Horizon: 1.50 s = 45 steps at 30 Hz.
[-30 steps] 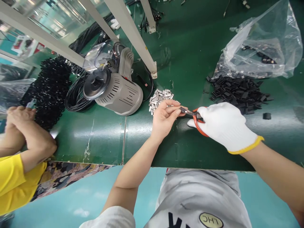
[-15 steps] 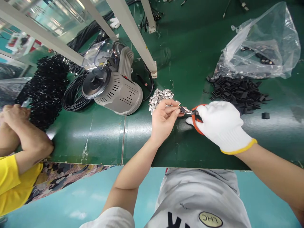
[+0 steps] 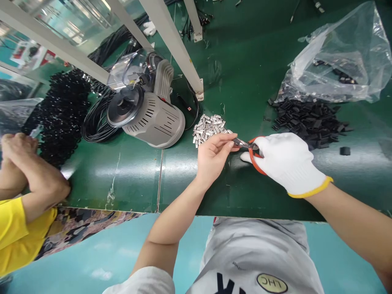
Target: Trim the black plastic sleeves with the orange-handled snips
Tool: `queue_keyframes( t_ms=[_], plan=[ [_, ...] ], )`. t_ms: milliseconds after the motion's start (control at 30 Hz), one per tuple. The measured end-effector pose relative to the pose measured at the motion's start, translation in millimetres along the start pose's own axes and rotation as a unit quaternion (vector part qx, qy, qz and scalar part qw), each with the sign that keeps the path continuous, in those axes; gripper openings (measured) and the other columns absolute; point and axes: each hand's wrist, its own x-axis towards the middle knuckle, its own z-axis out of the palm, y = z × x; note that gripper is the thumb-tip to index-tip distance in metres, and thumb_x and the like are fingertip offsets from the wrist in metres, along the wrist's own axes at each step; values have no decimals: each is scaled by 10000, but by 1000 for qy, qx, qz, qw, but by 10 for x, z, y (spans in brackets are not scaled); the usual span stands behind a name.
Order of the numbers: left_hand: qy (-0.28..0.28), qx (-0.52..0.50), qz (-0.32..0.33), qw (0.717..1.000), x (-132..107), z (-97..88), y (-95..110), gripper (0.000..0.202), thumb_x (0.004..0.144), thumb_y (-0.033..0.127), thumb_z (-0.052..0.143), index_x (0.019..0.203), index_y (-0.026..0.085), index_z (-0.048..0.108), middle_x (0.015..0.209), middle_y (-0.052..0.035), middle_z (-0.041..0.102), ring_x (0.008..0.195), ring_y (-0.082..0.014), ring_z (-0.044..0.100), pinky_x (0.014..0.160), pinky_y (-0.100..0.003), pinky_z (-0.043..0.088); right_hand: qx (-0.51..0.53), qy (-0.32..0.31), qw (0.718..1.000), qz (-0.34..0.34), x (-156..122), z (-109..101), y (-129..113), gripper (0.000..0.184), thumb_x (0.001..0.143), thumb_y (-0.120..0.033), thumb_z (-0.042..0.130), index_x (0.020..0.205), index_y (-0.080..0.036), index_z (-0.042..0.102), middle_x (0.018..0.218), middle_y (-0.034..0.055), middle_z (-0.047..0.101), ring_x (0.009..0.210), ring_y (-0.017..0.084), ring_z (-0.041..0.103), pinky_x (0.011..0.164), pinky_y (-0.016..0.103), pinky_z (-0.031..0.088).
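My bare left hand (image 3: pixel 212 157) is closed in a pinch at the jaw tips of the pliers. A small dark piece shows between its fingertips, mostly hidden by them. My right hand (image 3: pixel 286 161), in a white knitted glove with a yellow cuff, grips the red-handled pliers (image 3: pixel 256 160), whose jaws point left to the left fingertips. Just behind my left hand lies a heap of small silver metal connector shells (image 3: pixel 208 126). Beyond my right hand spreads a pile of small black plastic pieces (image 3: pixel 309 122), with one black piece (image 3: pixel 345 151) lying apart.
A clear plastic bag (image 3: pixel 339 69) stands behind the black pile. To the left are a grey machine (image 3: pixel 153 118) with a round black plate, coiled black cable (image 3: pixel 98 126) and a white metal post (image 3: pixel 174 45). A co-worker's folded arms (image 3: pixel 33 171) rest at the far left.
The view has shifted slightly. Both hands stay together at the pliers' tips, and the dark piece shows less between the left fingers than before.
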Motion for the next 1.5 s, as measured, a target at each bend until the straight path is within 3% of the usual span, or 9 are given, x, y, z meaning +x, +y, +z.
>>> queue_keyframes(
  t_ms=[167, 400, 633, 867, 1100, 1300, 1500],
  plan=[
    [-3, 8, -4, 1000, 7, -9, -12, 182, 874, 286, 814, 1024, 183, 805, 970, -54, 832, 871, -190, 815, 873, -342, 707, 2, -22, 1000, -3, 0, -6, 21, 557, 1032, -658, 334, 868, -197, 599, 687, 88, 589, 634, 226, 519, 682, 319, 153],
    [-11, -16, -8, 1000, 3, -12, 5, 191, 866, 296, 828, 1014, 178, 801, 939, -51, 828, 851, -184, 810, 851, -329, 702, -21, 24, 999, -15, -26, 10, -6, 531, 1008, -664, 414, 880, -185, 604, 668, 71, 557, 654, 228, 527, 681, 318, 155],
    [-19, -14, -17, 1000, -1, -9, -5, 215, 859, 322, 839, 1011, 174, 801, 939, -56, 824, 863, -188, 808, 864, -339, 698, 6, -68, 998, 7, -27, -14, 0, 590, 1012, -704, 365, 848, -186, 593, 669, 93, 584, 651, 232, 564, 658, 325, 151],
    [-26, -42, -33, 998, 11, 1, -38, 234, 835, 331, 870, 996, 177, 799, 889, -43, 815, 840, -184, 806, 853, -331, 694, 19, -100, 994, 27, -40, 9, 42, 635, 997, -739, 370, 884, -180, 649, 665, 104, 613, 678, 248, 599, 642, 321, 130],
    [-40, -63, -31, 997, 17, 27, -47, 368, 837, 405, 871, 1102, 193, 731, 902, -46, 805, 814, -175, 794, 820, -316, 665, 9, -40, 999, 35, -60, 51, 16, 589, 1002, -715, 382, 859, -199, 628, 608, 78, 564, 626, 228, 562, 633, 315, 119],
    [-27, -33, -59, 997, 15, 28, -21, 370, 764, 411, 925, 931, 164, 705, 764, -19, 764, 696, -124, 742, 691, -233, 601, -6, 10, 1000, 20, -78, 68, -62, 569, 1006, -691, 385, 783, -204, 575, 550, 55, 479, 572, 202, 478, 637, 314, 117],
    [-37, -47, -62, 996, 37, -3, -14, 345, 766, 412, 919, 821, 150, 703, 760, -35, 780, 675, -130, 738, 675, -249, 597, 34, -29, 998, 39, -67, 47, -60, 675, 994, -768, 295, 836, -208, 638, 593, 73, 541, 587, 208, 509, 629, 301, 124]
  ],
)
